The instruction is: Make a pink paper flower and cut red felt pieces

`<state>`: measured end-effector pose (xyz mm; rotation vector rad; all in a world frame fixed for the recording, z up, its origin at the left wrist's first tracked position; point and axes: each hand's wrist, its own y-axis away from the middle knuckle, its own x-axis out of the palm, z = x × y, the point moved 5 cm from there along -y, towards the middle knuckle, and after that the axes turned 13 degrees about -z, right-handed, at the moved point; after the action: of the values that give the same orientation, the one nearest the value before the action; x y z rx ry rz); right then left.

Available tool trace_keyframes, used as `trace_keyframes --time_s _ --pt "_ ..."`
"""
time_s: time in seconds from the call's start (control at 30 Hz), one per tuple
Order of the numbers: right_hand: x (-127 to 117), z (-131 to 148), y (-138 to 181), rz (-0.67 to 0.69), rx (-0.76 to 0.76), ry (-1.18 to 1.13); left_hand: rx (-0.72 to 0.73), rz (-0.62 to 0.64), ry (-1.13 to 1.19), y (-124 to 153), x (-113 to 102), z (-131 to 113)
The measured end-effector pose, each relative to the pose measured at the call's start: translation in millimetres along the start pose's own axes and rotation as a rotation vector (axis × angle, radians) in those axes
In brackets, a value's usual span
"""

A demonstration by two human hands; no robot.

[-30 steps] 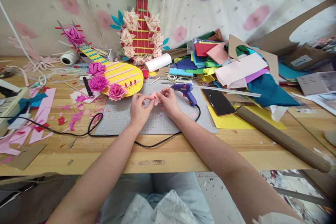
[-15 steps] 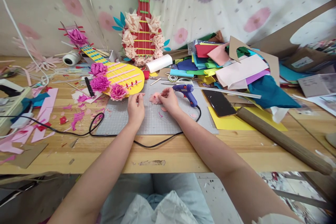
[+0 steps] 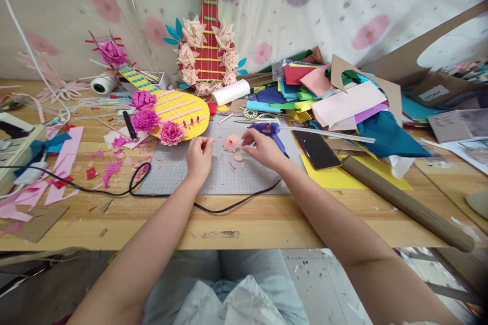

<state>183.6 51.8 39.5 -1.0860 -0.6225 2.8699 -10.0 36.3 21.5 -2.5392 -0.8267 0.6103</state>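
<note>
A pale pink paper flower (image 3: 231, 143) lies on the grey cutting mat (image 3: 224, 180) between my hands, touched by neither. Just below it is a loose pink petal (image 3: 238, 158). To its left, my left hand (image 3: 200, 157) is closed, thumb and fingertips pressed together; whatever they pinch, if anything, is too small to make out. My right hand (image 3: 265, 148) hovers on the flower's other side, its fingers apart and nothing visible in them. Behind that hand lies a blue glue gun (image 3: 269, 127), partly covered by it, with a long glue stick (image 3: 331, 134) pointing right.
Beyond my left hand lies a yellow paper guitar (image 3: 186, 111) with magenta flowers; a red one (image 3: 211, 45) stands behind. A phone (image 3: 316, 149), a wooden rod (image 3: 404, 200) and coloured paper (image 3: 343, 104) fill the right. A black cord (image 3: 229, 210) crosses the front.
My right hand has let go of the pink flower and moved right, with its fingers spreading. The flower now rests in full view, and the petal below it shows. My left hand barely moved.
</note>
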Motion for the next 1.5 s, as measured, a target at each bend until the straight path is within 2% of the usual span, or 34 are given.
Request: trace_keyframes --time_s 0.13,0.27,0.37,0.57,0.73,0.87,1.2,1.33,1.5 --pt "4 11 19 0.127 -0.210 0.055 -0.012 0.001 -0.011 1 1 0" --pt "10 8 26 0.091 -0.323 0.166 -0.045 0.016 -0.033 4 3 3" --pt "13 3 26 0.065 -0.329 0.181 -0.045 0.054 -0.031 7 6 3" --pt "9 0 25 0.001 -0.190 0.108 0.007 0.128 -0.068 11 8 -2" --pt "10 -1 25 0.016 -0.135 0.053 0.100 0.348 -0.131 22 18 -11" --pt "13 -7 23 0.023 -0.012 -0.038 0.203 0.435 -0.160 28 21 -20" --pt "21 -24 21 0.015 0.225 -0.295 0.332 0.576 -0.171 36 26 -24" --pt "22 -29 20 0.010 0.310 -0.389 0.375 0.596 -0.208 38 27 -26" --pt "15 -35 18 -0.065 0.404 -0.574 0.398 0.601 -0.213 38 27 -28"
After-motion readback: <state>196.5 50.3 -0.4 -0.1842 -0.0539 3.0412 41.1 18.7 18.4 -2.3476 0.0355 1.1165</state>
